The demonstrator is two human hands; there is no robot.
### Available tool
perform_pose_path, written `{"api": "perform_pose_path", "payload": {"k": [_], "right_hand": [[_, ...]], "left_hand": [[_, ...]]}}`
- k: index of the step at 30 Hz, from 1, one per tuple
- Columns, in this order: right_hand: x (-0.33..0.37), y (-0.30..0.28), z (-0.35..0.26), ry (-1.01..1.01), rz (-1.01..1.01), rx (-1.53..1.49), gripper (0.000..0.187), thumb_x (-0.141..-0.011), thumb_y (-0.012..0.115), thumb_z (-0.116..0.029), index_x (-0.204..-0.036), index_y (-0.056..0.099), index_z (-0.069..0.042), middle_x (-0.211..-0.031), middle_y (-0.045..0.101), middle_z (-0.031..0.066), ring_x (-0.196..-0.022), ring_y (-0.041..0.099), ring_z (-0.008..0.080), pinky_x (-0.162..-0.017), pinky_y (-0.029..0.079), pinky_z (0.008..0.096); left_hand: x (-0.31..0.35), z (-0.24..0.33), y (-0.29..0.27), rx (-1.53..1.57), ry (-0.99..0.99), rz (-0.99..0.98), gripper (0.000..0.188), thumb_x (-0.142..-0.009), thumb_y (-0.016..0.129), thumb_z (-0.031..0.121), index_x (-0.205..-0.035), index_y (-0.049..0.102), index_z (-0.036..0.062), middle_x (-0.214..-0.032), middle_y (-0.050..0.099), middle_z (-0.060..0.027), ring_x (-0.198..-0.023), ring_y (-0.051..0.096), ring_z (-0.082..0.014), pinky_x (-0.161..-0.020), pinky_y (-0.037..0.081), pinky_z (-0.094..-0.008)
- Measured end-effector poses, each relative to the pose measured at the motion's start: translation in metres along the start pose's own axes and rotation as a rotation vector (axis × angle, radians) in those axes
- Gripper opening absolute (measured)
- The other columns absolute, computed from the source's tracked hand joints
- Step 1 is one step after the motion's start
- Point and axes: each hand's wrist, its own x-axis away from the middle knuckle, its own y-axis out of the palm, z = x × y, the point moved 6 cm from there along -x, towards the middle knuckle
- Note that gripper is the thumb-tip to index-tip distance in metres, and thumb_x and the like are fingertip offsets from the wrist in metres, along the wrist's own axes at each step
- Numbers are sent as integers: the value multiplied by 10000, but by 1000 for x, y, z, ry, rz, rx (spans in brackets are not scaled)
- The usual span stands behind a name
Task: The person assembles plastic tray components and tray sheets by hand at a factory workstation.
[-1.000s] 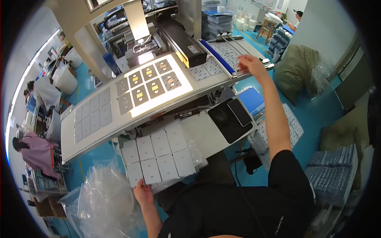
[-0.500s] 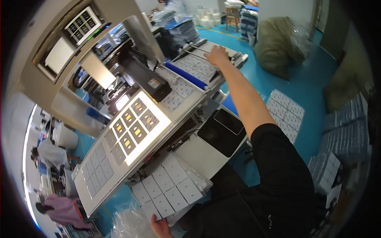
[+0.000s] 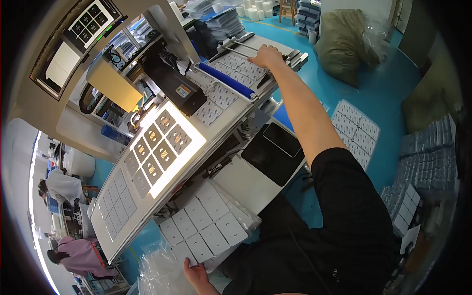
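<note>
At the far end of the long machine bed, my right hand is closed over the end of a thin metal bar, its fingers partly hidden by the back of the hand. Beneath the bar lie sheets of patterned labels. Low in the view, my left hand pinches the near edge of a sheet of white square labels, the thumb on top and the other fingers mostly hidden below. Each square bears a small dark mark. The sheet lies over a stack in clear plastic.
On the bed, a glowing panel lights dark squares beside a blue roller and a black machine head. A black tablet-like device rests on the lower shelf. Patterned sheets lie at right. Two people work at far left.
The whole view has shifted slightly, with the machine a little higher and further left. Both hands keep their holds; the squares on the lit panel stay in place.
</note>
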Motion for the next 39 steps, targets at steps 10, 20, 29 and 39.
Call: {"api": "perform_pose_path", "payload": {"k": [10, 20, 29, 39], "right_hand": [[-3, 2, 1, 2, 10, 3, 1020, -940, 732, -687, -1594, 432, 36, -1636, 470, 255, -1523, 462, 397, -1230, 427, 513], [1, 3, -3, -13, 25, 48, 995, -937, 730, -694, -1567, 474, 31, -1604, 513, 244, -1494, 500, 389, -1206, 463, 500], [-2, 3, -3, -14, 1, 54, 999, -941, 721, -702, -1569, 468, 33, -1596, 523, 244, -1485, 512, 390, -1204, 465, 487], [-6, 6, -1, -2, 6, 62, 991, -931, 733, -702, -1552, 489, 30, -1582, 540, 243, -1470, 530, 388, -1190, 482, 485]], "left_hand": [[-1, -3, 1, -9, 38, -11, 441, -1080, 590, 211, -1456, 556, -16, -1422, 683, -169, -1263, 700, -322, -996, 639, -457], [1, -3, 1, -29, 78, -6, 457, -1077, 591, 215, -1465, 550, -22, -1429, 677, -169, -1276, 693, -323, -1024, 627, -470], [-1, -4, 0, -58, 101, 29, 475, -1069, 588, 218, -1476, 540, -22, -1440, 664, -172, -1293, 678, -332, -1037, 616, -486], [1, -5, 4, -66, 116, 61, 541, -1066, 569, 223, -1538, 478, -27, -1511, 601, -197, -1347, 637, -374, -1076, 596, -538]]}}
